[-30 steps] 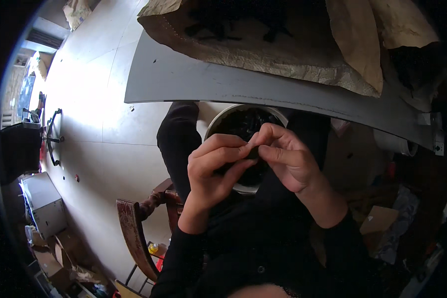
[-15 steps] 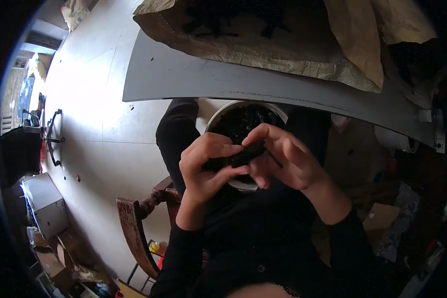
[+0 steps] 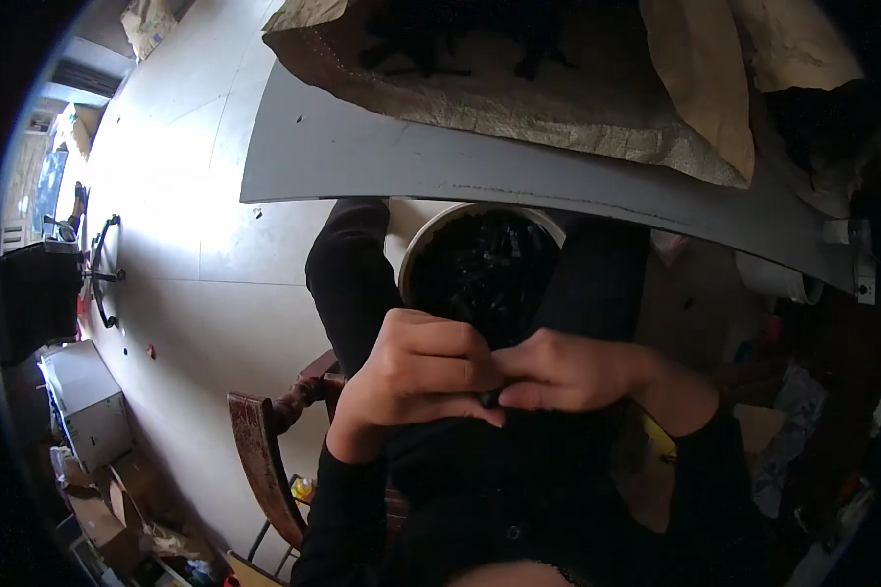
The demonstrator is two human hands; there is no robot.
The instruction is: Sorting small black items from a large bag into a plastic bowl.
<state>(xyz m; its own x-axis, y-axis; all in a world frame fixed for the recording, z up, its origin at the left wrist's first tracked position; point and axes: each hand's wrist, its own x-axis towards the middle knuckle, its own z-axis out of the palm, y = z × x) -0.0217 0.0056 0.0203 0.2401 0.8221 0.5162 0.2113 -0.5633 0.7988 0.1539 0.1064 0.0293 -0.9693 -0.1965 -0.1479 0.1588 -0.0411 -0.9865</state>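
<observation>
My left hand [image 3: 416, 370] and my right hand [image 3: 573, 372] meet close in front of my body, fingers curled toward each other. Both grip a small black part [image 3: 489, 399], of which only a dark end shows between the fingertips; the rest is covered by them. What kind of part it is cannot be made out. Just beyond my hands, between my knees, stands a pale round bucket [image 3: 410, 256] holding a heap of black pieces [image 3: 489, 259].
A grey tabletop [image 3: 343, 147] crosses beyond the bucket. On it lies an opened brown sack [image 3: 597, 145] with dark pieces inside. A wooden chair arm [image 3: 259, 450] is at my left; cardboard boxes [image 3: 103, 514] and a white box [image 3: 86, 386] lie farther left.
Both hands have drawn down toward my body, uncovering more of the bucket. My fingers have closed tighter round the black part, which showed more before; my right hand has turned over.
</observation>
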